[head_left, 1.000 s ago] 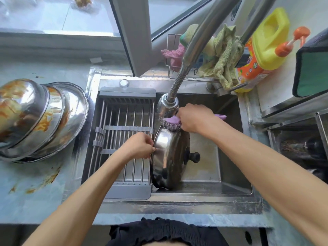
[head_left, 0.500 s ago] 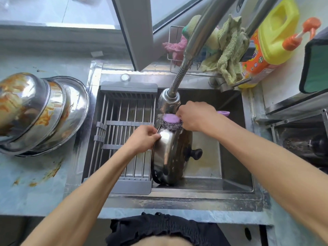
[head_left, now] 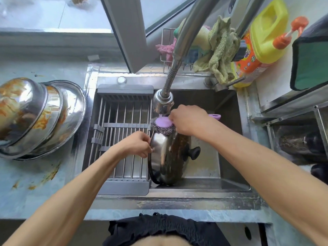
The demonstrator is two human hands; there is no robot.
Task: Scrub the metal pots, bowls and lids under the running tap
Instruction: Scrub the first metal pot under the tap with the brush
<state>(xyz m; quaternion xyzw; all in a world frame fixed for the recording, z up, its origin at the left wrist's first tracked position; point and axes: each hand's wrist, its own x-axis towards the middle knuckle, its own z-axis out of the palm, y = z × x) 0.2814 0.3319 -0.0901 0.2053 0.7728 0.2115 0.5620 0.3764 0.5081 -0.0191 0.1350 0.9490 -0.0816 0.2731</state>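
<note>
A steel lid (head_left: 167, 157) with a black knob stands on edge in the sink (head_left: 229, 139). My left hand (head_left: 138, 143) pinches its left rim. My right hand (head_left: 187, 119) grips a purple-handled brush with a steel-wool head (head_left: 162, 126), which presses on the lid's top edge. The tap's spray head (head_left: 162, 102) hangs just above the brush. Three greasy steel bowls (head_left: 35, 114) lie stacked and tilted on the counter at the left.
A grey roll-up drying rack (head_left: 120, 137) covers the sink's left half. Behind the sink are a wire caddy with cloths (head_left: 218, 48) and a yellow detergent jug (head_left: 260, 39). A metal shelf (head_left: 292, 110) stands at the right. Orange stains mark the counter.
The brush head has slid a little to the left along the lid's top edge. My left hand has shifted slightly on the rim. The lid stays upright.
</note>
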